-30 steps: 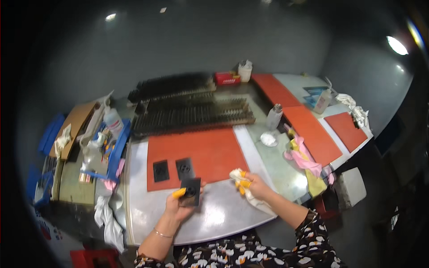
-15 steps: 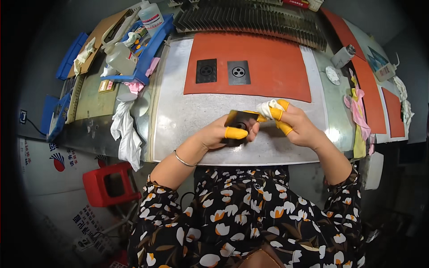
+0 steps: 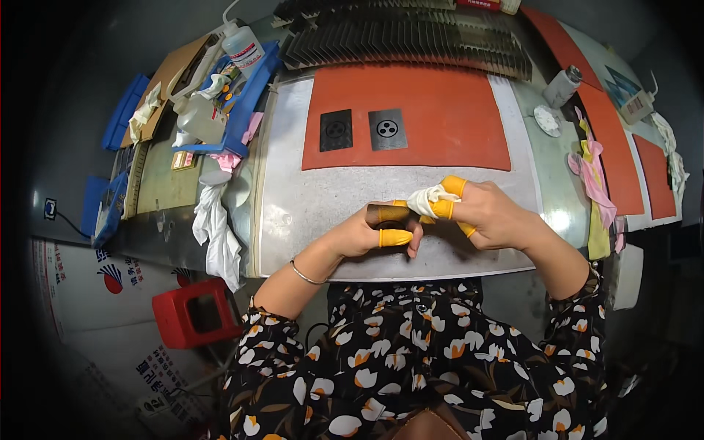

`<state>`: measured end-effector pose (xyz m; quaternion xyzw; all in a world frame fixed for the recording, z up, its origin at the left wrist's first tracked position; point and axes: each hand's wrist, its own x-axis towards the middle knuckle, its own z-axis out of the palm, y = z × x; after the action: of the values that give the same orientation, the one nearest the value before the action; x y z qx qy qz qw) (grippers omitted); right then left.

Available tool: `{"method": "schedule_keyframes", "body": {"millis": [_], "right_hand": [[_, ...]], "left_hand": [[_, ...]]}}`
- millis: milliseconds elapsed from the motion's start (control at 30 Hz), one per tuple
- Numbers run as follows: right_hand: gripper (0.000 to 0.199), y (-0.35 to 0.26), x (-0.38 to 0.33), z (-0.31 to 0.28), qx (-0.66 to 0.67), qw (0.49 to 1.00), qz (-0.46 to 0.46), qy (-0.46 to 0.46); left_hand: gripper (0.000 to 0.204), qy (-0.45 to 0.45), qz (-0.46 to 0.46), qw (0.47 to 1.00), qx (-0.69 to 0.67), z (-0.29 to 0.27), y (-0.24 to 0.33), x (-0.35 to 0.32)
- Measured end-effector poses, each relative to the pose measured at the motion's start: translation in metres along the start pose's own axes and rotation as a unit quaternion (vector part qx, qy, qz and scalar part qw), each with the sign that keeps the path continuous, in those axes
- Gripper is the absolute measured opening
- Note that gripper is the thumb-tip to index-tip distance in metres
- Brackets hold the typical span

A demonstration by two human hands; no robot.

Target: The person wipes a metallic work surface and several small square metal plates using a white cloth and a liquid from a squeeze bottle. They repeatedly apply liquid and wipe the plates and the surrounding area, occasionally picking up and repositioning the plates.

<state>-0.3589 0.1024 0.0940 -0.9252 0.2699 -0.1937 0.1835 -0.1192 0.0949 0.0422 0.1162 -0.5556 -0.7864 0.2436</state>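
- Left hand gripping a small dark plate, low centre over the desk.
- Right hand pinching a white cloth against the plate's 2 o'clock corner.
- Two more plates on the orange mat, at 12 o'clock.

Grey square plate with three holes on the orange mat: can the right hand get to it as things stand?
Probably yes. The grey square plate lies bare on the orange mat, nothing between. But the right hand holds a white cloth against the dark part in the left hand.
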Motion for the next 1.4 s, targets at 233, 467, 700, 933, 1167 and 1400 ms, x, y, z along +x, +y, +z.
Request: {"method": "schedule_keyframes", "body": {"millis": [233, 467, 700, 933, 1167, 1400], "right_hand": [[0.032, -0.022, 0.023, -0.002, -0.032, 0.995, 0.010, -0.098], [0.027, -0.029, 0.015, -0.006, -0.055, 0.992, 0.020, -0.114], [0.027, -0.019, 0.024, -0.008, -0.028, 0.978, 0.039, -0.201], [0.029, -0.017, 0.021, 0.006, -0.035, 0.986, 0.061, -0.151], [0.042, 0.000, -0.040, 0.016, 0.096, 0.974, 0.203, 0.028], [0.030, 0.035, -0.052, 0.038, 0.206, 0.941, 0.245, 0.112]], "left_hand": [[0.022, -0.041, -0.056, 0.997, -0.031, 0.014, 0.001, 0.003], [0.025, -0.042, -0.084, 0.992, -0.085, 0.004, 0.001, -0.010], [0.025, -0.022, -0.089, 0.982, -0.164, 0.010, -0.011, -0.007], [0.024, 0.028, -0.075, 0.988, -0.129, 0.007, -0.005, -0.003], [0.042, 0.187, -0.059, 0.959, -0.203, -0.023, 0.032, 0.021], [0.025, 0.351, -0.106, 0.928, -0.064, -0.070, 0.009, 0.142]]}}
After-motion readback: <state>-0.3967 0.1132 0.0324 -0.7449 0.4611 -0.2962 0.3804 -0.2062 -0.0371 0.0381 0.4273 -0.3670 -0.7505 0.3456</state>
